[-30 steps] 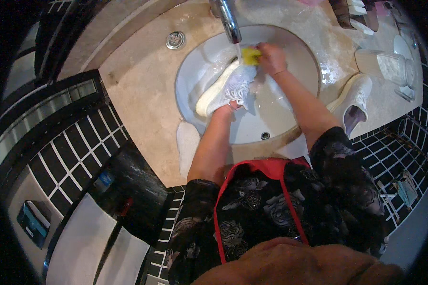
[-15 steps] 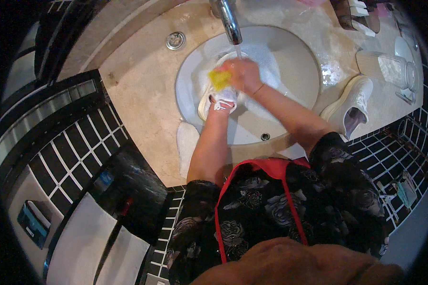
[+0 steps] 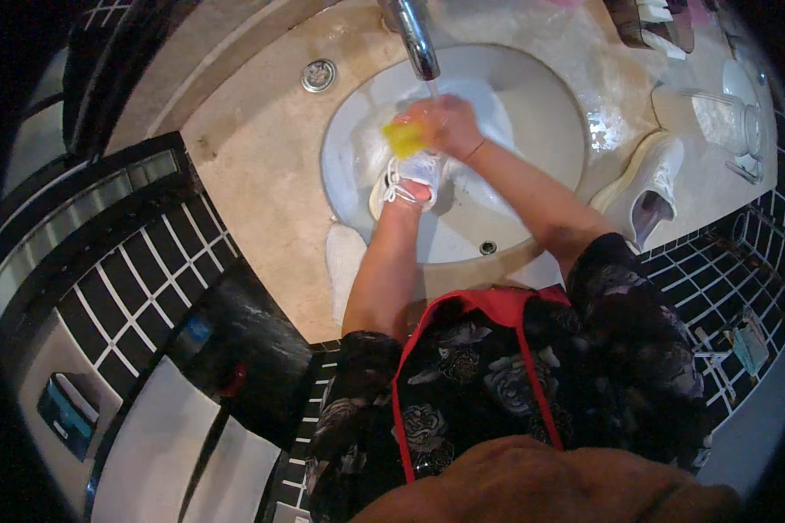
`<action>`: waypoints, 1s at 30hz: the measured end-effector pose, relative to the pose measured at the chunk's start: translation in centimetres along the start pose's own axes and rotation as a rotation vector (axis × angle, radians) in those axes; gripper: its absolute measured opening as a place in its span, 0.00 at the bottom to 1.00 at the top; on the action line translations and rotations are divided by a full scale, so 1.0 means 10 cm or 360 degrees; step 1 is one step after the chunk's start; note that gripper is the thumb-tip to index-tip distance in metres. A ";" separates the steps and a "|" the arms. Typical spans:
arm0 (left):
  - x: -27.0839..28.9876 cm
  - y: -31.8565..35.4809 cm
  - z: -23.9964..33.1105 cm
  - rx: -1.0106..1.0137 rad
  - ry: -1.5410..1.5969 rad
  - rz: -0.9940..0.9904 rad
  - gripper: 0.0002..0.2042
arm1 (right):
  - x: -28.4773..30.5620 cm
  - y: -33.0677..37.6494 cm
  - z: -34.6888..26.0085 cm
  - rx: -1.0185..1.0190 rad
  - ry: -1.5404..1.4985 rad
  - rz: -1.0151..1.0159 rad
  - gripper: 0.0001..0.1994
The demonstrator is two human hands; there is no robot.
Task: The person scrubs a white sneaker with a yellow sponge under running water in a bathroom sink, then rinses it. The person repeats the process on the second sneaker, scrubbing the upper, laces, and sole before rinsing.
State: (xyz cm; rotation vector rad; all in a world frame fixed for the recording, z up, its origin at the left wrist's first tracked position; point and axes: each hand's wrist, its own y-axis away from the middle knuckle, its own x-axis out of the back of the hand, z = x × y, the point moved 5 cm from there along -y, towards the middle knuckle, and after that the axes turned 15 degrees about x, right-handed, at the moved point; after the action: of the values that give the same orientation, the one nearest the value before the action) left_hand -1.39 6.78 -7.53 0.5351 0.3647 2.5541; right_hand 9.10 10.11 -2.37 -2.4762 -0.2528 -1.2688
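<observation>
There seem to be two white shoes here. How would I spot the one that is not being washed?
Start at the round white sink set in the beige countertop, under the metal tap. Go to the sink's right rim: the white sneaker lies there on the counter, its opening facing the camera. Unlike the shoe in the basin, no hand touches it and no water runs on it.

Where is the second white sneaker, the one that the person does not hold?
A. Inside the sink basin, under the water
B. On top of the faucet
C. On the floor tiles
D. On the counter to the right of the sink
D: the second white sneaker lies on the counter right of the sink, while the hands work in the basin.
</observation>
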 end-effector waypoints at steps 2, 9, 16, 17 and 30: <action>-0.04 -0.05 -0.08 0.0046 -0.0033 -0.0172 0.22 | 0.13 0.02 0.23 -0.0261 0.0100 0.0059 0.08; 0.06 0.00 -0.32 -0.0096 0.0373 -0.0045 0.21 | 0.01 0.12 -0.22 -0.0151 -0.0228 0.0056 0.06; 0.18 0.16 -0.44 0.0337 0.1682 -0.0365 0.19 | -0.18 0.67 -0.45 -0.0048 -0.0561 0.0337 0.09; 0.19 0.06 -0.34 0.0248 0.1694 -0.0299 0.19 | -0.19 0.75 -0.23 -0.0449 -0.0531 0.0304 0.09; 0.15 0.01 0.22 0.0399 0.1886 -0.0064 0.19 | -0.45 1.07 -0.19 -0.0754 -0.0778 0.0331 0.30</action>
State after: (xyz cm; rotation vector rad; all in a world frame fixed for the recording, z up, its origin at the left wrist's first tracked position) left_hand -1.65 7.84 -5.06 -0.9728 1.0600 2.5054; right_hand 8.34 -0.51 -7.34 -3.0932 0.2149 -0.6776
